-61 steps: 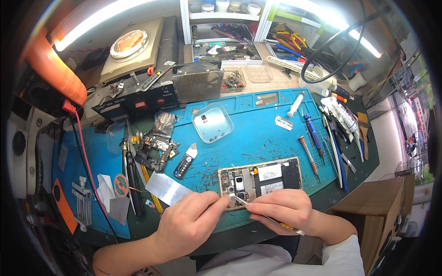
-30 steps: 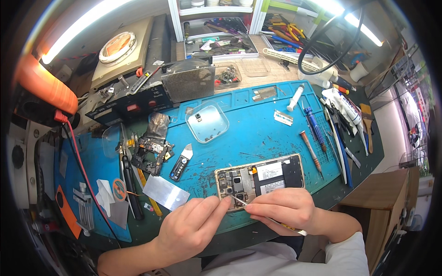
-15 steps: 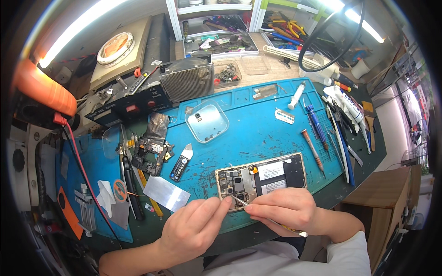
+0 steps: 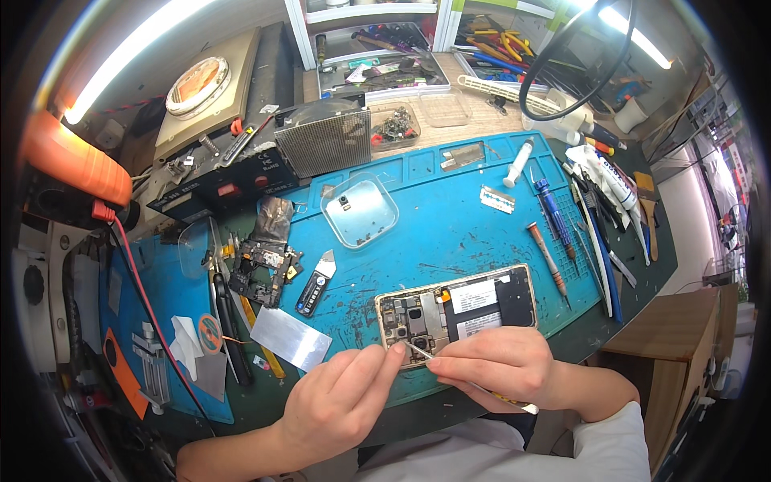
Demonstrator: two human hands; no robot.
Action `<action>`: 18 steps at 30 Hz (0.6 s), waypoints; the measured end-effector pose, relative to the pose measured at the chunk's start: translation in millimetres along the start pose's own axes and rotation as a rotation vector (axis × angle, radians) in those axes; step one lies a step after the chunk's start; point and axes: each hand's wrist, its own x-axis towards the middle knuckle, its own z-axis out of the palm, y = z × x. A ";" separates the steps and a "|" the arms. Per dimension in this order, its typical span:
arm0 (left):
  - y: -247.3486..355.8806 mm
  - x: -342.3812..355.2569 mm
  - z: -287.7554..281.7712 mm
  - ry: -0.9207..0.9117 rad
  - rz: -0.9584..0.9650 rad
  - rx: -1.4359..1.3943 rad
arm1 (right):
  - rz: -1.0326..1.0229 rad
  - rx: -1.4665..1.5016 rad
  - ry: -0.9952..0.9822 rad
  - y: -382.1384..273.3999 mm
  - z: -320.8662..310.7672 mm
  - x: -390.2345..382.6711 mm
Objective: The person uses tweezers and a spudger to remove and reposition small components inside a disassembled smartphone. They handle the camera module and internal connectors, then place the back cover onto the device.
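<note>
Near the front edge of the blue mat [image 4: 450,233], an opened phone [image 4: 456,312] lies with its back off. Right hand [image 4: 502,365] pinches tweezers [image 4: 419,350], tips at the phone's near-left corner; left hand [image 4: 341,402] fingers steady there, holding nothing. Probably lifting 1 small part; next needs a fine, steady pull.

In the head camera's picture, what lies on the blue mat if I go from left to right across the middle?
Dark circuit-board assembly → small black scraper tool → clear square dish → opened phone → red-handled screwdriver → blue-handled screwdriver.
</note>
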 end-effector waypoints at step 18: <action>4.0 1.3 1.7 0.006 -0.019 0.012 | 0.019 0.004 -0.002 -1.0 0.5 0.7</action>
